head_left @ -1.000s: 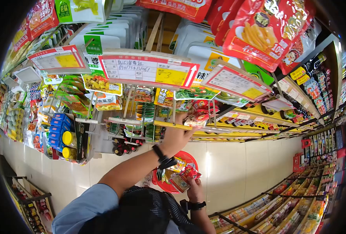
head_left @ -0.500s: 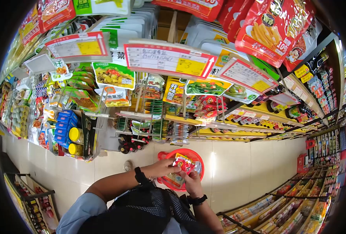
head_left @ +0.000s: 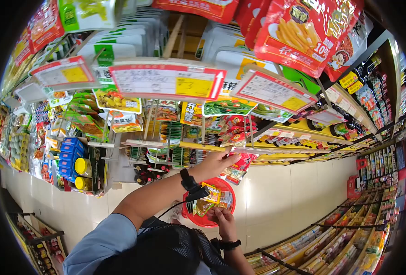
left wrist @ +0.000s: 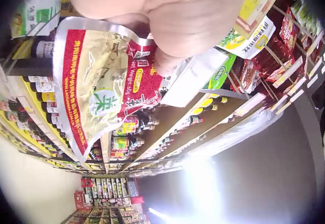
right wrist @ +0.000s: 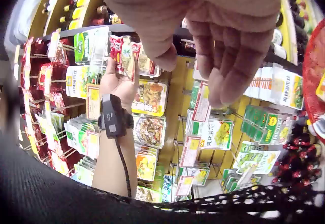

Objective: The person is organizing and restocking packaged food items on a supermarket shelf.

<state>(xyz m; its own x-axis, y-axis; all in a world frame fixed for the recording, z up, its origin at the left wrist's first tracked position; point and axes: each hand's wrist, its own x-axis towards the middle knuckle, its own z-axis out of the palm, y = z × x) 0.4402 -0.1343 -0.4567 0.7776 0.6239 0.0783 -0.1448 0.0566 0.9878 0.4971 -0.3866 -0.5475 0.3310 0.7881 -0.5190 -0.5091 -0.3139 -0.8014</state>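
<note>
Up at the rack, my left hand [head_left: 214, 165] pinches a red and clear packet [head_left: 240, 164] near the shelf's yellow edge. In the left wrist view this packet [left wrist: 104, 76] hangs flat from my fingers and thumb. Lower down, my right hand [head_left: 224, 224] hovers at the near rim of a red basket [head_left: 205, 224] holding several packets [head_left: 200, 206]. The right wrist view shows my right hand [right wrist: 203, 31] with loosely bent fingers, thumb apart and nothing held. Beyond it appears my left hand [right wrist: 119, 84] with the packet [right wrist: 122, 56]. More red packets [head_left: 234, 126] hang on the rack above it.
Price tags [head_left: 166, 80] and hanging pouches [head_left: 299, 34] fill the upper foreground. To the left stand blue boxes [head_left: 71, 158] and yellow-lidded jars [head_left: 82, 167]. Dark bottles [head_left: 148, 174] sit below the rack. Tiled floor [head_left: 280, 192] lies between this rack and shelves [head_left: 331, 238] at right.
Both hands were together on a red packet over the basket half a second ago. Since then my left hand has moved up to the rack, while my right hand remains low and holds nothing.
</note>
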